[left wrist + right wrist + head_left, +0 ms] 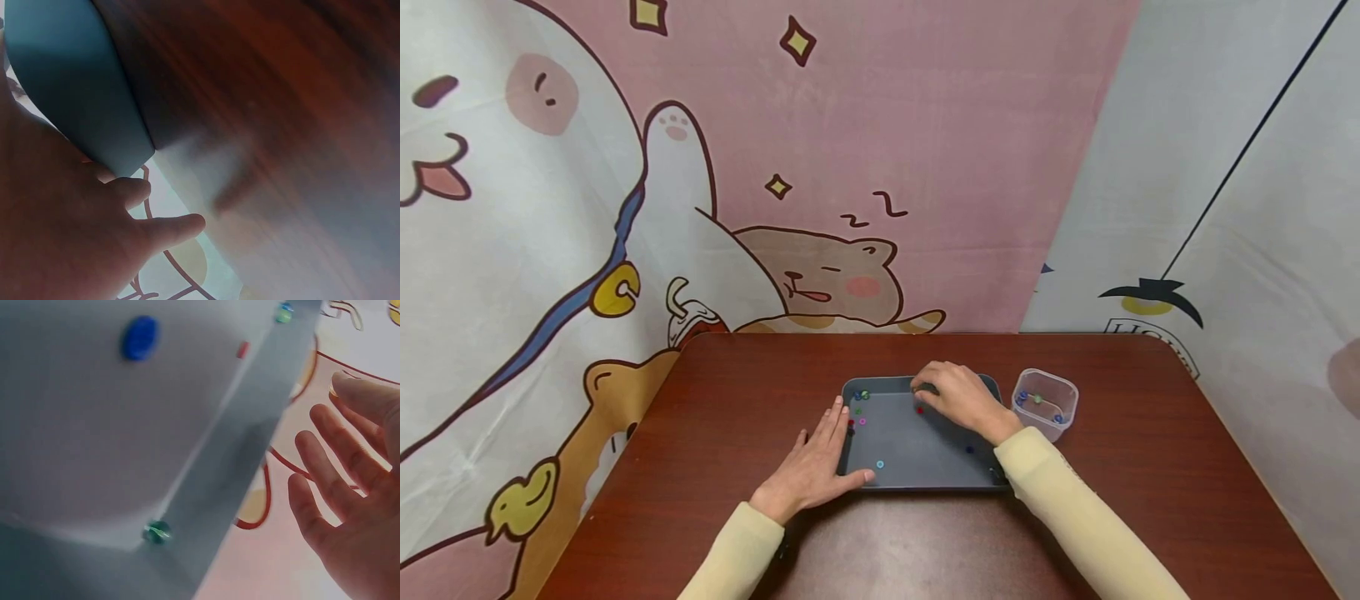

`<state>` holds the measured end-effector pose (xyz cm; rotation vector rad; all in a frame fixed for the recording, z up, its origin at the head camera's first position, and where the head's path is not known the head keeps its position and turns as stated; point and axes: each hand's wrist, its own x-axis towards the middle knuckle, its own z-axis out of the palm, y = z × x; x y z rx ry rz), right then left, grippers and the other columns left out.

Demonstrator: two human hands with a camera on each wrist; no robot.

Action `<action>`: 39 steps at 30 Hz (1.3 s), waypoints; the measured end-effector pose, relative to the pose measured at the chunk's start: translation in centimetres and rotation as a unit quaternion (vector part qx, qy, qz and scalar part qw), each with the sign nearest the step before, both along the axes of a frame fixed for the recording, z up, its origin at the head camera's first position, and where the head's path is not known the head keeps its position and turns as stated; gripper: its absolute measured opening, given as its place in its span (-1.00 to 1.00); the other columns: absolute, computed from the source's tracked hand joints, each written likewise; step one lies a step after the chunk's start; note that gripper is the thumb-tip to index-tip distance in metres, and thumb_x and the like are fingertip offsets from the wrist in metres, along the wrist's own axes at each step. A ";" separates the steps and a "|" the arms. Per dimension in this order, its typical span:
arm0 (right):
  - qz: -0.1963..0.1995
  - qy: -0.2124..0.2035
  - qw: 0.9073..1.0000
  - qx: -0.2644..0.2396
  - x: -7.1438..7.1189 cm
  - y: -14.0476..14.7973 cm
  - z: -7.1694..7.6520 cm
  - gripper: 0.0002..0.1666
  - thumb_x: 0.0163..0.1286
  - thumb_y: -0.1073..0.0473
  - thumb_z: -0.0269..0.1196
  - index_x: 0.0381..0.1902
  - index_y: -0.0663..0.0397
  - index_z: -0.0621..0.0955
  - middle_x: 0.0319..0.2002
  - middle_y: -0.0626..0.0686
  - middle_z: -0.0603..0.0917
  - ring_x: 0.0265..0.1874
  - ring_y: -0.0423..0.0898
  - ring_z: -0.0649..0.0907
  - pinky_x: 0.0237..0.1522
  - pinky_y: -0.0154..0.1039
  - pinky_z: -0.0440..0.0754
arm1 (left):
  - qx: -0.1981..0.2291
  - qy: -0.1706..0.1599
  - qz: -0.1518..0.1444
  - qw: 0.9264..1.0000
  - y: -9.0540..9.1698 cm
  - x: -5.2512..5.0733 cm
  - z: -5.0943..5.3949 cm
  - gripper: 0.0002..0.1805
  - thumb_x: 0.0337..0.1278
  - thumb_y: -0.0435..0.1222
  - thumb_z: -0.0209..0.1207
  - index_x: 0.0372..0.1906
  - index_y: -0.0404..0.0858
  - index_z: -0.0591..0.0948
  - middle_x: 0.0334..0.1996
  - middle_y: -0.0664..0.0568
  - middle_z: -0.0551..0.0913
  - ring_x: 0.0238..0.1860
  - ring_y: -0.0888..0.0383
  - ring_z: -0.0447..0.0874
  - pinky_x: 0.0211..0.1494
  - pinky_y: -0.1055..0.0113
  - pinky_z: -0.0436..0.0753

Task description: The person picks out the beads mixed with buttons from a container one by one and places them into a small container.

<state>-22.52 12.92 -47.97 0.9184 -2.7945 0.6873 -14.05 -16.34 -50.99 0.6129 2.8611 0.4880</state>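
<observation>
My left hand [811, 473] rests along the left rim of the grey tray [925, 454], fingers straight and thumb spread over the front corner. In the left wrist view, that hand [69, 231] lies beside the tray wall [69, 75]. My right hand [961, 402] is above the tray's back rim, fingers bent downward, a red piece [920, 410] below it. The right wrist view has the hand [359, 500] with loosely bent fingers outside the tray wall [231, 444]; no held thing is discernible. A blue piece [140, 338] and green marble [157, 532] lie inside.
A clear plastic box [1045, 429] with several blue and green marbles stands right of the tray. Marbles [862, 395] sit in its back left corner. A pink ring [862, 422], a light blue ring [880, 464] and a dark blue piece [969, 450] lie apart on the tray floor.
</observation>
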 end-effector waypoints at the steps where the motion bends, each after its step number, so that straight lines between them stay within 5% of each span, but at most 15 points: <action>1: -0.004 0.002 1.000 -0.003 0.1 0.1 0.3 -0.78 0.42 0.16 0.41 -0.01 0.02 0.79 0.01 -0.01 0.75 0.01 -0.01 0.72 0.05 0.04 0.66 | 0.000 0.001 0.000 1.000 0.0 0.0 0.0 0.24 0.21 0.47 0.06 0.68 -0.28 -0.03 0.70 -0.05 -0.23 0.66 -0.02 -0.12 0.45 -0.41 0.17; 23: -0.059 0.055 0.994 -0.080 2.5 4.3 6.1 -0.79 0.37 0.13 0.45 -0.05 -0.06 0.78 0.00 -0.03 0.76 0.05 0.02 0.70 0.02 0.10 0.63 | -0.003 -0.004 -0.003 1.000 -0.1 0.0 0.0 0.27 0.19 0.52 0.00 0.69 -0.27 -0.06 0.70 -0.05 -0.25 0.67 -0.02 -0.15 0.47 -0.41 0.14; 39: -0.108 0.082 0.986 -0.095 5.1 8.7 7.1 -0.74 0.34 0.21 0.46 -0.01 0.04 0.78 0.02 0.05 0.75 -0.05 0.07 0.70 -0.11 0.13 0.62 | 0.001 -0.012 -0.001 1.000 -0.1 0.1 0.1 0.27 0.19 0.51 0.02 0.69 -0.26 -0.07 0.70 -0.05 -0.26 0.67 -0.01 -0.16 0.47 -0.42 0.12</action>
